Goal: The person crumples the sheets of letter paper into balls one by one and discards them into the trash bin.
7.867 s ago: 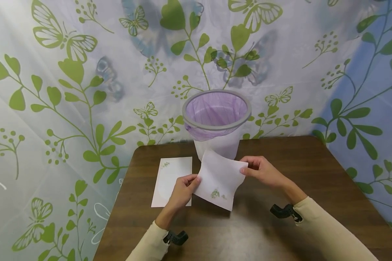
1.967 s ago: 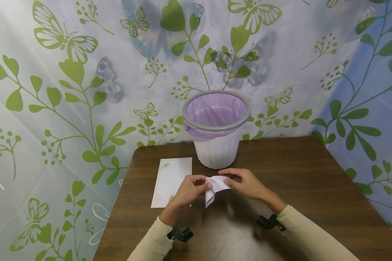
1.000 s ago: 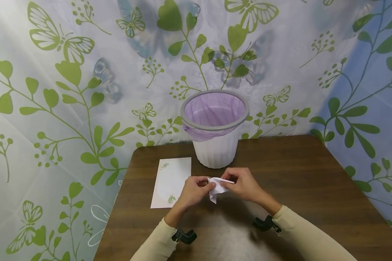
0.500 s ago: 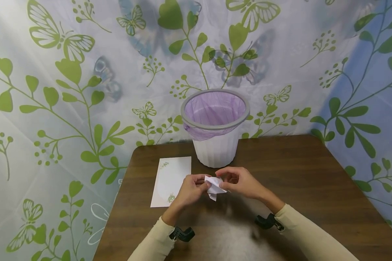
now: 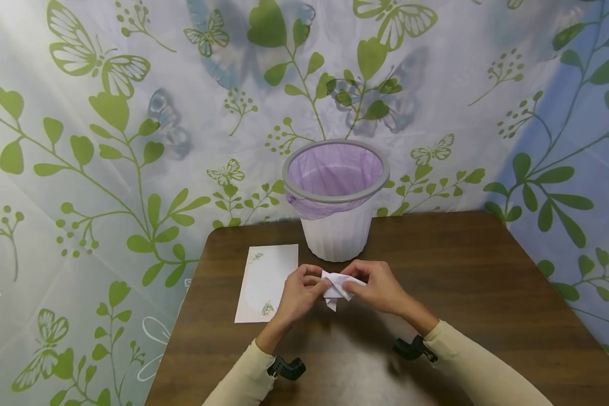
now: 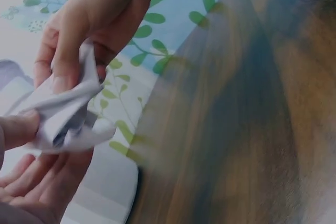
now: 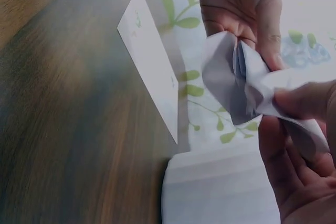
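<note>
A white sheet of paper, folded and crumpled into a small bundle, is held between both hands above the table. My left hand pinches its left side with thumb and fingers. On the other side my right hand pinches it, the thumb on top. In the left wrist view the crumpled paper shows layered creases and loose flaps. The right wrist view shows its folds bunched between the two thumbs. A flat sheet of paper with small green plant prints lies left of the hands.
Behind the hands a white wastebasket with a grey rim and purple liner stands on the brown wooden table. A patterned curtain with leaves and butterflies hangs behind the table. Black wrist mounts sit on both forearms.
Eight seconds ago the paper was spread open between the hands. It has since been crumpled small, and the hands have drawn closer together, shifting grip on it. The flat sheet and wastebasket stay put.
</note>
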Motion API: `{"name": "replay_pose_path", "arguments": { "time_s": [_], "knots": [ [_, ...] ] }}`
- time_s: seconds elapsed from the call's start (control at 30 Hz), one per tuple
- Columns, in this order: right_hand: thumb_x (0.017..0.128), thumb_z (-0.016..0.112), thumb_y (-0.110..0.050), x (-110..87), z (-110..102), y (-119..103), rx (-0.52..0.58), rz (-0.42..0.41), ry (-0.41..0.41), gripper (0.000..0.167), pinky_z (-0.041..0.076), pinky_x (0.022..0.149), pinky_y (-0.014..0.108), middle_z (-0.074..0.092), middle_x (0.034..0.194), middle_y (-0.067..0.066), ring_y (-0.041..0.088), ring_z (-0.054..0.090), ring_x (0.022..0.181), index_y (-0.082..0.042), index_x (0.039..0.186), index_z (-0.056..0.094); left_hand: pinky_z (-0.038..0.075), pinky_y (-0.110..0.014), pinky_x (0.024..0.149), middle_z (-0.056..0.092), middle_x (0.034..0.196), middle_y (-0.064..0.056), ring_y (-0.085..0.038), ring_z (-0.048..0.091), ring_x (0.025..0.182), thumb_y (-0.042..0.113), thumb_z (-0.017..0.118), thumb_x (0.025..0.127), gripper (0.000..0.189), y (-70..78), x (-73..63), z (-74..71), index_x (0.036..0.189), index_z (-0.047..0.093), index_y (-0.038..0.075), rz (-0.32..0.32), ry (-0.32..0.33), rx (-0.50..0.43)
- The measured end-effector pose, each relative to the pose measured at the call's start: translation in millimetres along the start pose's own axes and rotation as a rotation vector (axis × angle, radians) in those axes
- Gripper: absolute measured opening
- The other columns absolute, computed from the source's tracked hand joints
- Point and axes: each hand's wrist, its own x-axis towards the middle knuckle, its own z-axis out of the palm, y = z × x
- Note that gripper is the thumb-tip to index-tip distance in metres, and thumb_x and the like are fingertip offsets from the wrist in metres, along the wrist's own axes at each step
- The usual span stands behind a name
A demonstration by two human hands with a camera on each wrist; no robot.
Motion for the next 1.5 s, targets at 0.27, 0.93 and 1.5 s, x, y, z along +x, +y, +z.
{"name": "replay_pose_path", "arguments": {
  "time_s": [0.27, 0.93, 1.5],
  "knots": [
    [0.088, 0.090, -0.006, -2.6, 5.9, 1.2, -0.017, -0.001, 0.141, 0.015, 0.055, 0.053, 0.026, 0.078, 0.082, -0.008, 0.014, 0.067, 0.064, -0.019, 0.091, 0.084, 0.069, -0.038, 0.077, 0.082, 0.110, -0.020, -0.031, 0.083, 0.096, 0.017, 0.083, 0.099, 0.032, -0.4, -1.7, 14.4, 0.123, 0.071, 0.000, 0.088, 0.086, 0.014],
    [0.092, 0.090, -0.017, -6.4, 0.9, 5.0, 0.148, -0.027, -0.051, 0.039, 0.065, 0.085, 0.030, 0.072, 0.130, 0.006, 0.019, 0.072, 0.099, -0.013, 0.129, 0.078, 0.061, -0.018, 0.078, 0.081, 0.104, -0.026, -0.013, 0.078, 0.088, 0.006, 0.076, 0.101, 0.021, 4.6, 7.4, 1.4, 0.119, 0.075, -0.007, 0.098, 0.054, -0.026],
    [0.093, 0.090, -0.017, -5.9, 3.1, 0.8, 0.156, -0.045, -0.112, 0.044, 0.066, 0.074, 0.030, 0.068, 0.127, 0.007, 0.021, 0.074, 0.100, -0.014, 0.133, 0.074, 0.058, -0.019, 0.069, 0.081, 0.098, -0.021, -0.006, 0.073, 0.079, 0.014, 0.080, 0.101, 0.026, 1.4, 7.3, 1.1, 0.117, 0.073, -0.005, 0.080, -0.033, 0.010]
  ]
}}
